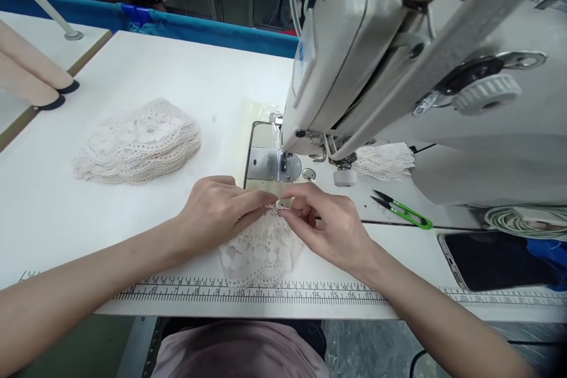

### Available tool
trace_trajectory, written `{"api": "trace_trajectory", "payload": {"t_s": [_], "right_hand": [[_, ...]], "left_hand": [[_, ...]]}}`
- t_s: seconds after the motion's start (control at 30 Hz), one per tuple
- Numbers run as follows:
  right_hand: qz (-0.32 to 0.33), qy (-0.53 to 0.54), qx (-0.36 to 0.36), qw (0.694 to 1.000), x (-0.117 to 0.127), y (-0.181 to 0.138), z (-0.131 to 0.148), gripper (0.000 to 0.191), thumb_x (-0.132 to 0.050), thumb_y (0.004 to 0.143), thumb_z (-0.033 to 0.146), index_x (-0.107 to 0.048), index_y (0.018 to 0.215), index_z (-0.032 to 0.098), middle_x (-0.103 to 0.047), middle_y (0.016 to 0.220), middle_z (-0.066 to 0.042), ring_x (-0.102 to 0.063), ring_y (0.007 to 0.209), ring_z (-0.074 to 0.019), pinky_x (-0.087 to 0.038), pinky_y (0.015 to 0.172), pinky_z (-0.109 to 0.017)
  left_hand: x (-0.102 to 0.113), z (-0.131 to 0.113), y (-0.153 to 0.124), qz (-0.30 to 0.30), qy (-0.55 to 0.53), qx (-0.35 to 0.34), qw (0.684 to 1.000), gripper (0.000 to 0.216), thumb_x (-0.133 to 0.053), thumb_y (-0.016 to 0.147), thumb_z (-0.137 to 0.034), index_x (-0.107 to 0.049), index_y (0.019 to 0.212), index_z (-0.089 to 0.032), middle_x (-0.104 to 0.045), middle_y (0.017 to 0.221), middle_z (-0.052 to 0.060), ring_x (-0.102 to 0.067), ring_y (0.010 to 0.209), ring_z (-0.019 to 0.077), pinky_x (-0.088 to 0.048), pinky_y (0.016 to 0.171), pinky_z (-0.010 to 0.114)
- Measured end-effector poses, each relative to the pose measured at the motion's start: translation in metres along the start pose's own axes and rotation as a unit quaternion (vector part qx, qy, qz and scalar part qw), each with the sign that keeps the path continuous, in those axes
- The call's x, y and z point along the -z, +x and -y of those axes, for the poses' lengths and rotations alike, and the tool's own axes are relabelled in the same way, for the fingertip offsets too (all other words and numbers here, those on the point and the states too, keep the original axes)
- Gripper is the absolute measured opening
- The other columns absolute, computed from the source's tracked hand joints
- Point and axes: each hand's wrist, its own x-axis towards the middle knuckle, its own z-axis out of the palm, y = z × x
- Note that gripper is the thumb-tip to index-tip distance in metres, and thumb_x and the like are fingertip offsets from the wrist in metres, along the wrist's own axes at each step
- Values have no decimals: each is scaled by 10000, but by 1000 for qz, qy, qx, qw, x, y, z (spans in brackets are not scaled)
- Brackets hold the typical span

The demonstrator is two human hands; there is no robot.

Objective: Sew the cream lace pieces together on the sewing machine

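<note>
A white lace piece (261, 251) hangs toward the table's front edge, its gathered top edge pinched between both hands. My left hand (217, 207) is closed on that edge from the left, thumb and forefinger together. From the right, my right hand (330, 221) grips the same edge with bent fingers. Both hands are just in front of the sewing machine's needle plate (266, 164), below the presser foot (284, 160). The fingertips partly hide the pinched edge.
A stack of lace pieces (139, 142) lies left. Behind the sewing machine (349, 41) needle area sits more lace (385, 160). Green thread snips (403, 210), a phone (496, 260) and a coiled cord (527, 221) are on the right. A ruler strip (199, 294) runs along the front.
</note>
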Motion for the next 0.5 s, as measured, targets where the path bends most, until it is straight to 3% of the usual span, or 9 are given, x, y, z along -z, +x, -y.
{"api": "trace_trajectory", "payload": {"t_s": [0.5], "right_hand": [[19,12,-2,1000,-1,1,-1,93,-519,945,214,-527,1038,223,-627,673,49,-580,562,-98,-444,536,-225]], "left_hand": [[-3,0,-2,3,-6,-5,1000,109,-527,955,-185,-632,985,-191,-613,537,-94,-544,418,74,-431,512,230]]}}
